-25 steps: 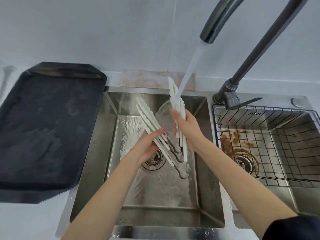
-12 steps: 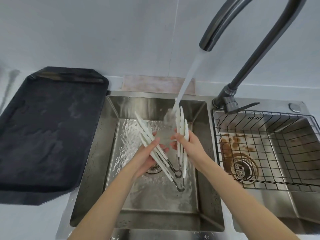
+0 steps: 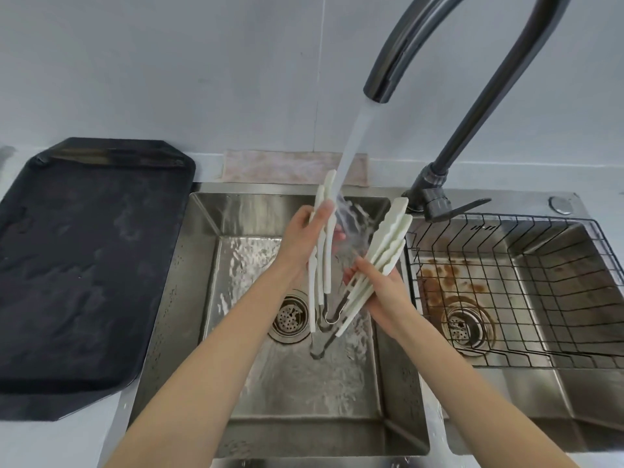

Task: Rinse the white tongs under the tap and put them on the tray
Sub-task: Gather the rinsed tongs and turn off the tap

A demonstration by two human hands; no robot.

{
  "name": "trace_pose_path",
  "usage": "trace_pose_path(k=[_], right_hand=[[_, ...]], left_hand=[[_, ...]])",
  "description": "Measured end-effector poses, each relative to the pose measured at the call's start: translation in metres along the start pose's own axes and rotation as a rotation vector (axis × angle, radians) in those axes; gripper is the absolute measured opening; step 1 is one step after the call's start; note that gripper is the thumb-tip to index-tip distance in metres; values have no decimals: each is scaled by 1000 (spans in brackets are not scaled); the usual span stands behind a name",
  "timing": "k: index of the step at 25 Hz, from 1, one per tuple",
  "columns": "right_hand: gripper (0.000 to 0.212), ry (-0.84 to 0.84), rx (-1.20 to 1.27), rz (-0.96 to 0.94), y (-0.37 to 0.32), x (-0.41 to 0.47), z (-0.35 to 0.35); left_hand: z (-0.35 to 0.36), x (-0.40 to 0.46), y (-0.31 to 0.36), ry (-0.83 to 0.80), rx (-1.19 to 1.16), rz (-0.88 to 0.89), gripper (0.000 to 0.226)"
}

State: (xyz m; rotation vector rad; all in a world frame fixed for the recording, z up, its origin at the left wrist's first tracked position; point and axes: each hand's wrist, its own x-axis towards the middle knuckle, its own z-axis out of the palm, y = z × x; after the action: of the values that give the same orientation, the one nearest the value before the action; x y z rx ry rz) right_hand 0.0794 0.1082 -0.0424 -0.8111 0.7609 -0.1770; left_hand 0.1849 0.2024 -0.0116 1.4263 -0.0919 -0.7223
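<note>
Your left hand [image 3: 304,238] grips one bunch of white tongs [image 3: 322,251], slim scalloped arms nearly upright under the tap [image 3: 398,62] stream. Your right hand [image 3: 381,285] has its fingers clamped on a second fanned bunch, tilted right. Both are above the left sink [image 3: 202,265]; the black tray [image 3: 84,265] lies left.

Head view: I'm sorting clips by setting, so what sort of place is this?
Most likely a kitchen wash-up area. A double steel sink sits below a running tap, a wire basket fills the other basin, and a dark tray lies beside it, while hands rinse white tongs.
</note>
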Motion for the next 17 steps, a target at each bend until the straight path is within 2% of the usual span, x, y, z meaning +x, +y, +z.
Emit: trace_pose_path(k=[2, 5, 9, 11, 14, 17], right_hand=[[10, 0, 37, 1, -1, 3, -1], [9, 8, 55, -10, 0, 4, -2], [13, 12, 74, -53, -3, 4, -1], [15, 47, 7, -127, -7, 4, 0], [17, 103, -89, -218, -10, 2, 4], [18, 148, -155, -257, -9, -4, 8]], left_hand=[[9, 3, 10, 40, 181, 47, 37], [18, 5, 17, 52, 343, 152, 34], [19, 1, 18, 13, 304, 250, 16], [15, 2, 19, 21, 243, 253, 13], [11, 3, 21, 64, 256, 243, 14], [12, 4, 24, 82, 336, 291, 29]])
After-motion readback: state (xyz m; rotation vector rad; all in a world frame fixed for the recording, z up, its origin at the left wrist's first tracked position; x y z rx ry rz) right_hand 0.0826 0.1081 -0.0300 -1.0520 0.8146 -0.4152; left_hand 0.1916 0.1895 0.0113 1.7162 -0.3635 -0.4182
